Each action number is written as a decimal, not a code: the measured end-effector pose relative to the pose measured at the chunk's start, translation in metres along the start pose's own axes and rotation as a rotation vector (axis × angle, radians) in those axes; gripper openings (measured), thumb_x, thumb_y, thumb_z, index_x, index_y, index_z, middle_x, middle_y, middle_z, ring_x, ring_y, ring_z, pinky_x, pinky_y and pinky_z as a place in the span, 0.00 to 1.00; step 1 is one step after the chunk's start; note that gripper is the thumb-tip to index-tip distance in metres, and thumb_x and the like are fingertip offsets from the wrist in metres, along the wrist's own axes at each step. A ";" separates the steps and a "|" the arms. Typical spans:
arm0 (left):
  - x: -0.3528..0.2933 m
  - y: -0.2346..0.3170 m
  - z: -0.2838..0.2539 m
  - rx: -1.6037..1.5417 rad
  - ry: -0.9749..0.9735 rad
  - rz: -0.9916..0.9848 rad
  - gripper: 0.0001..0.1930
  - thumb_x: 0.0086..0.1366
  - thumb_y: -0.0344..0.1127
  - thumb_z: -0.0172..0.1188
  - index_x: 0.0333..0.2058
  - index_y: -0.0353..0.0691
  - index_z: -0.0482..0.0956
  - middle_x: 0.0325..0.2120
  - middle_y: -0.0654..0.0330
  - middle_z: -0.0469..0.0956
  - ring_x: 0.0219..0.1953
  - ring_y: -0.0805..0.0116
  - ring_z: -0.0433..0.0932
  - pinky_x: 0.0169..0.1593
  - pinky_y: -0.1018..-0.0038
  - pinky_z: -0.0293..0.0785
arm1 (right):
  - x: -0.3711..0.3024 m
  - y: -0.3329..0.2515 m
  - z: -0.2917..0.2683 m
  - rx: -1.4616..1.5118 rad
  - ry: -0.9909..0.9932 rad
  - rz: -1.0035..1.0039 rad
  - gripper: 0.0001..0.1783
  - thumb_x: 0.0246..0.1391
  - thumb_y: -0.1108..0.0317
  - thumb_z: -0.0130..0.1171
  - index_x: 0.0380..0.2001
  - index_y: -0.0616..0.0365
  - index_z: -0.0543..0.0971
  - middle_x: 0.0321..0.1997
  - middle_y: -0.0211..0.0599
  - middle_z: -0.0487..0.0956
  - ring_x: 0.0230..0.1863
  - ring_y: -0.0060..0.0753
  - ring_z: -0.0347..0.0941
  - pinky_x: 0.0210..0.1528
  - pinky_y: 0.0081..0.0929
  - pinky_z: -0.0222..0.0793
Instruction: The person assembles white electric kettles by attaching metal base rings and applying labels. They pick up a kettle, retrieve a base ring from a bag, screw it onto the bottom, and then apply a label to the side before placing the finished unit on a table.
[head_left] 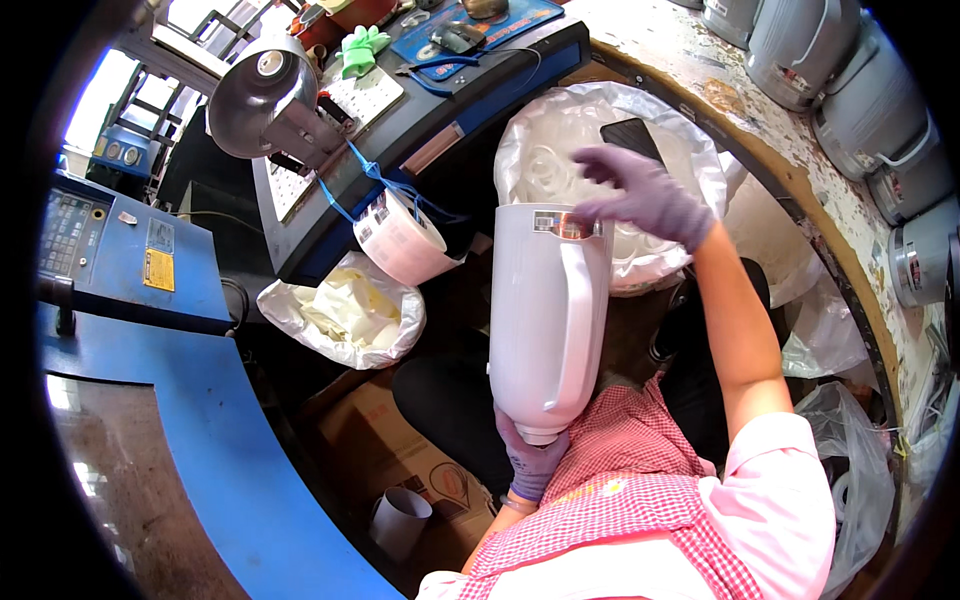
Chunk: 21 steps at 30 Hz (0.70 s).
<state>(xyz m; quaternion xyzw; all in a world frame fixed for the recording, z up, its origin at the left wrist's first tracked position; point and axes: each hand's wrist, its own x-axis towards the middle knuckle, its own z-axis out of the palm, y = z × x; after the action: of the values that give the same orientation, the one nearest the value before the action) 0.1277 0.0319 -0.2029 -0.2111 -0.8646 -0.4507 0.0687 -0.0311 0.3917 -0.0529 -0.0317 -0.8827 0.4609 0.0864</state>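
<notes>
A pale grey plastic jug body (535,310) with a long side handle (577,320) stands before me, its wide end up and its narrow neck down. My left hand (532,458), in a purple glove, is closed around the neck at the bottom. A small printed label (562,224) sits just under the upper rim. Beside that label is my gloved right hand (650,195), fingers apart, with one lower finger at the rim. Whether it touches the label, I cannot make out.
Behind the jug, a white-lined bag (520,125) holds clear plastic rings and a dark flat object (632,140). A label roll (400,238) hangs from the bench at left, above a bag of scraps (350,310). Several grey jugs (790,65) line the right-hand table. Blue machinery (200,420) fills the left.
</notes>
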 end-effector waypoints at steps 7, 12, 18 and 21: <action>-0.003 0.012 -0.023 -0.131 0.056 -0.130 0.60 0.45 0.29 0.76 0.72 0.35 0.43 0.66 0.42 0.59 0.65 0.49 0.65 0.66 0.58 0.63 | 0.069 0.006 0.005 -0.498 0.270 -0.039 0.22 0.59 0.52 0.58 0.48 0.55 0.81 0.39 0.44 0.84 0.43 0.43 0.81 0.49 0.38 0.75; 0.053 0.042 -0.134 -0.230 0.147 -0.276 0.48 0.47 0.36 0.76 0.65 0.34 0.61 0.59 0.53 0.72 0.58 0.60 0.73 0.63 0.63 0.69 | -0.006 -0.035 -0.035 -0.632 0.327 -0.901 0.30 0.47 0.61 0.65 0.57 0.45 0.78 0.59 0.40 0.75 0.58 0.43 0.71 0.53 0.42 0.72; 0.160 0.044 -0.241 -0.599 0.072 -0.101 0.42 0.68 0.65 0.39 0.58 0.27 0.71 0.48 0.51 0.80 0.48 0.65 0.79 0.51 0.71 0.74 | -0.062 -0.086 -0.061 -0.663 0.010 -1.062 0.26 0.45 0.66 0.64 0.52 0.51 0.81 0.32 0.31 0.80 0.30 0.31 0.77 0.33 0.31 0.73; 0.288 0.045 -0.233 -0.937 0.096 -0.012 0.23 0.73 0.39 0.51 0.60 0.29 0.70 0.44 0.58 0.79 0.42 0.71 0.79 0.45 0.78 0.73 | -0.036 -0.052 -0.050 0.004 0.191 -0.739 0.18 0.51 0.72 0.62 0.47 0.61 0.81 0.26 0.39 0.81 0.29 0.40 0.81 0.32 0.31 0.75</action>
<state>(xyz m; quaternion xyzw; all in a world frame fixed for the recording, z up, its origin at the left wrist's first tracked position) -0.1296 -0.0469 0.0562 -0.1933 -0.5649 -0.8022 0.0031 0.0148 0.3971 0.0136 0.2464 -0.8215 0.3954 0.3286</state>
